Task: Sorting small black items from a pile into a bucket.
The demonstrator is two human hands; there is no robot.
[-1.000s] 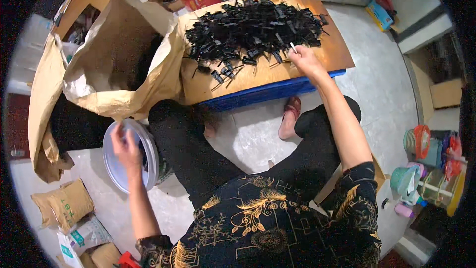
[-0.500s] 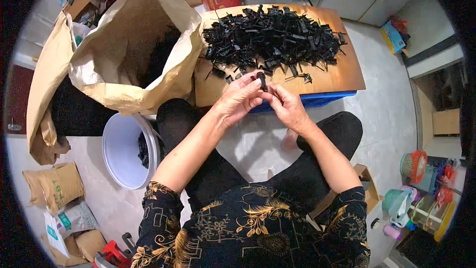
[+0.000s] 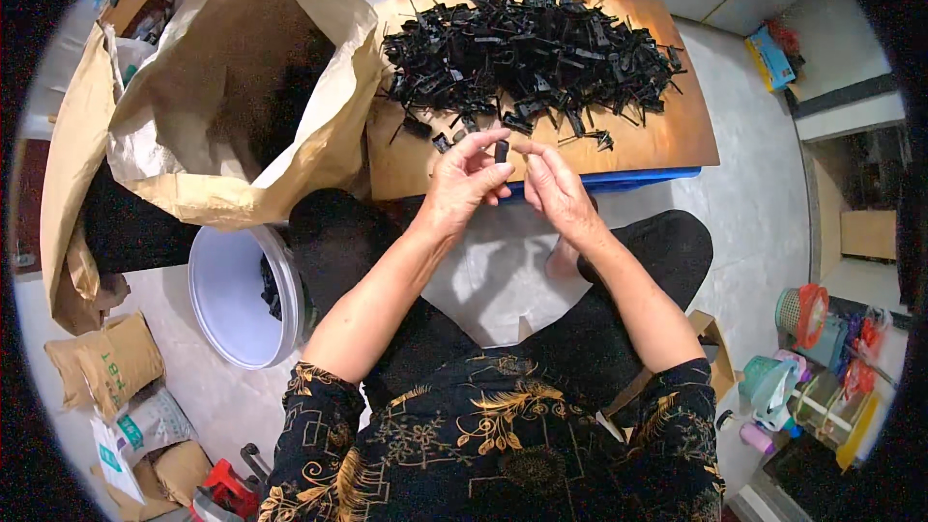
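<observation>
A small black plastic part (image 3: 502, 151) is pinched upright between the thumb and index finger of my left hand (image 3: 458, 182), in front of the board's near edge. Just beside it, my right hand (image 3: 563, 199) has its thumb and index fingertip drawn together in a pinch; whether something tiny is between them I cannot make out. Past my fingers, a heap of black plastic parts (image 3: 541, 53) with thin stalks covers much of the wooden board (image 3: 688, 140). A few loose pieces lie along the near side of the heap.
A large open brown paper sack (image 3: 217, 87) stands to the left, dark inside. In front of it sits a white bucket (image 3: 227, 295) holding some black parts. The board rests over a blue crate (image 3: 619, 182). Packed bags (image 3: 121, 362) lie at lower left; baskets (image 3: 797, 319) stand at right.
My hands have moved slightly apart; the right fingertips have drawn away from the black part, which stays in my left hand. The whole view has shifted a little.
</observation>
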